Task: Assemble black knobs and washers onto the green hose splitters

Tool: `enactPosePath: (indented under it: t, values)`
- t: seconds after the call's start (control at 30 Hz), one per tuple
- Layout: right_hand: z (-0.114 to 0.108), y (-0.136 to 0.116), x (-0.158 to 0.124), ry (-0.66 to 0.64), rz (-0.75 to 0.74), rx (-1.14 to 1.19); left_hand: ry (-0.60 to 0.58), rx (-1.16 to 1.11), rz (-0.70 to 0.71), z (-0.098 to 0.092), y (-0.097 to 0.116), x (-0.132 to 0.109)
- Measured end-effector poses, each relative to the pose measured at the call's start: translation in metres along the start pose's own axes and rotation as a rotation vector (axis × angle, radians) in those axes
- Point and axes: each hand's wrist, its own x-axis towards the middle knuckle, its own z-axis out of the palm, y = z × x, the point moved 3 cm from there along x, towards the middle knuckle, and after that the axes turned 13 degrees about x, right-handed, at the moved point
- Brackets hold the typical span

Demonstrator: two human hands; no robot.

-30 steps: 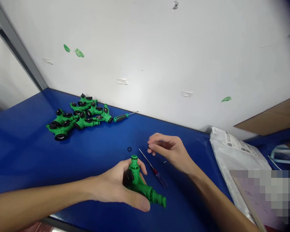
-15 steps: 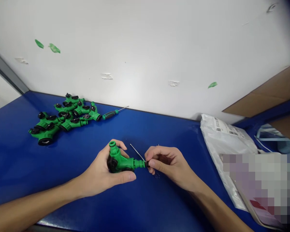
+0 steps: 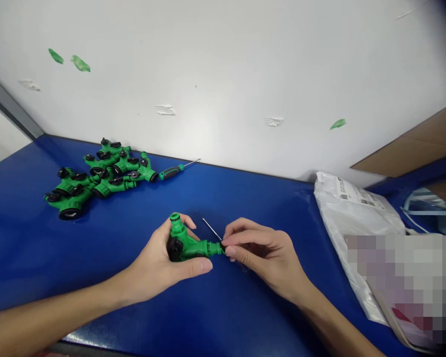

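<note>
A green Y-shaped connector [image 3: 189, 245] with black parts lies in my left hand [image 3: 163, 263], the thumb along its near side and the fingers behind it. One branch points up, the other to the right. My right hand [image 3: 263, 253] is closed at the tip of the right branch, pinching a small black ring [image 3: 223, 245] between thumb and fingers. The ring touches the branch's end. A thin metal rod [image 3: 211, 229] slants up and left from beside the right fingertips; its other end is hidden.
Several green connectors [image 3: 109, 184] with black knobs lie at the back left of the blue table [image 3: 171, 317]. Beside them is a green-handled screwdriver [image 3: 172, 172]. On the right are a white plastic bag [image 3: 342, 218] and a blurred-out item. A white wall [image 3: 223, 59] stands behind.
My right fingers have closed in on the connector's right tip, and the black ring now sits against it. The view has shifted slightly.
</note>
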Motion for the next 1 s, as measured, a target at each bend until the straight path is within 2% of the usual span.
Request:
enactPosePath:
  t: [0.27, 0.53, 0.8, 1.0]
  values:
    - [0.0034, -0.0022, -0.0013, -0.052, -0.148, -0.118, -0.026, -0.063, -0.007, 0.0007, -0.0010, 0.0019]
    - [0.0057, -0.0045, -0.0065, -0.074, -0.321, -0.226, -0.088, -0.318, -0.060, 0.0054, -0.0030, 0.0024]
    - [0.0034, -0.0072, -0.0064, -0.174, -0.284, -0.292, -0.111, -0.379, -0.160, 0.0061, 0.0016, 0.0017]
    - [0.0016, -0.0106, -0.0060, -0.243, -0.276, -0.293, -0.213, -0.423, -0.227, 0.0077, 0.0041, 0.0009]
